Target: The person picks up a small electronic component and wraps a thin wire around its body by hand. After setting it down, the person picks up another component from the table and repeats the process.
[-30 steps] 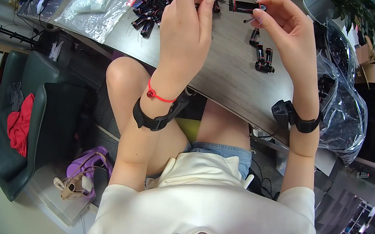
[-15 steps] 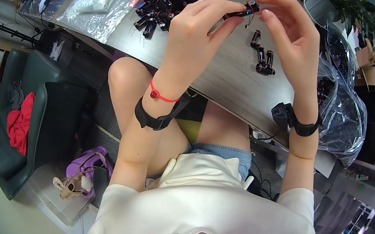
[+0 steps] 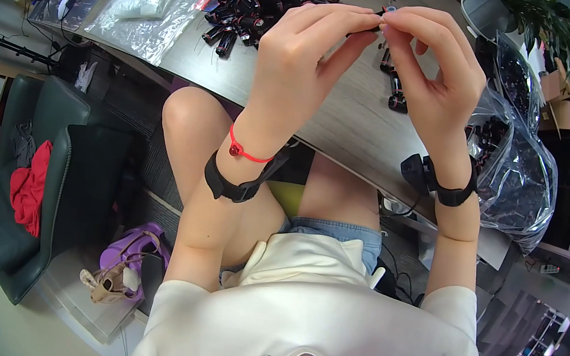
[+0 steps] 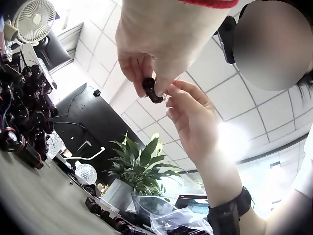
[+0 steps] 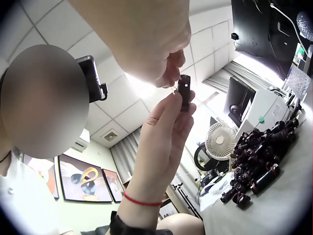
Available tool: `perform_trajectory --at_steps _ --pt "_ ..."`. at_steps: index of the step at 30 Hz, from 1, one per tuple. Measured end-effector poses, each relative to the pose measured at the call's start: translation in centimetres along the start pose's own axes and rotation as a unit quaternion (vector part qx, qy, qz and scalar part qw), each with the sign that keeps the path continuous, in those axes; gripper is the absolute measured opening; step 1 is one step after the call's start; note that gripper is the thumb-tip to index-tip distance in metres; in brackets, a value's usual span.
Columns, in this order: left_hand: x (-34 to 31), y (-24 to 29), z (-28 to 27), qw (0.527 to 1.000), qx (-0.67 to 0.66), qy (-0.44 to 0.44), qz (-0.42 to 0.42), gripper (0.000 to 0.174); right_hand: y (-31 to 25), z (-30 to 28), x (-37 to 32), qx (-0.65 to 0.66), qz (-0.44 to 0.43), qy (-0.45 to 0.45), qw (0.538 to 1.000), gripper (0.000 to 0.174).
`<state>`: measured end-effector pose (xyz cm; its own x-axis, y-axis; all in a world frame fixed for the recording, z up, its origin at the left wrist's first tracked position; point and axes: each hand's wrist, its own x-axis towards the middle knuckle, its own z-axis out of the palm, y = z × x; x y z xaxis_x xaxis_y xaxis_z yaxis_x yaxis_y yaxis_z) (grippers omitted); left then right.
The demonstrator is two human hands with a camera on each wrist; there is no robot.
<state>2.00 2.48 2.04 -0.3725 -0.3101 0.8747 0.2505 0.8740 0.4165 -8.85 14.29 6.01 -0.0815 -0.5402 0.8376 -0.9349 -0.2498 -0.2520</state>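
Observation:
My left hand (image 3: pixel 297 55) grips a small black cylinder (image 5: pixel 184 92) between thumb and fingers, raised above the table. In the head view the fingers cover most of it. Thin wire (image 5: pixel 173 89) sticks out at the cylinder's end, and the fingertips of my right hand (image 3: pixel 440 65) pinch it there. The two hands' fingertips meet at that end. In the left wrist view, the cylinder's dark round end (image 4: pixel 148 84) shows below the left fingers. A big pile of similar black cylinders with red rings (image 3: pixel 266 6) lies beyond my left hand.
Several more cylinders (image 3: pixel 397 102) lie in a line beneath my right hand. A clear plastic bag (image 3: pixel 144 10) covers the table's left part. At the right edge hangs a large clear bag (image 3: pixel 524 177) near a potted plant (image 3: pixel 557 31). A fan (image 5: pixel 220 141) stands behind the pile.
The cylinder has passed from the right hand into the left. The right hand, apart from it half a second ago, has moved left and now pinches at the cylinder's end.

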Motion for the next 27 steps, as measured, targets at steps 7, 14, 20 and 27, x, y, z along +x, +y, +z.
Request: perform_trajectory --at_steps 7,14,20,27 --pt "0.3 -0.6 -0.5 1.0 0.021 0.016 0.01 0.021 0.9 -0.7 0.3 -0.117 -0.049 0.063 0.99 0.019" --pt "0.2 -0.7 -0.8 0.995 0.086 0.025 0.054 0.021 0.4 -0.4 0.2 -0.136 0.005 0.026 0.99 0.019" --pt "0.1 -0.5 -0.7 0.993 0.097 0.03 0.066 0.022 0.2 -0.4 0.2 -0.156 -0.023 0.014 0.987 0.019" --pt "0.0 -0.2 -0.5 0.99 0.114 0.046 0.066 0.023 -0.2 -0.1 0.0 -0.115 0.03 0.006 0.993 0.017"
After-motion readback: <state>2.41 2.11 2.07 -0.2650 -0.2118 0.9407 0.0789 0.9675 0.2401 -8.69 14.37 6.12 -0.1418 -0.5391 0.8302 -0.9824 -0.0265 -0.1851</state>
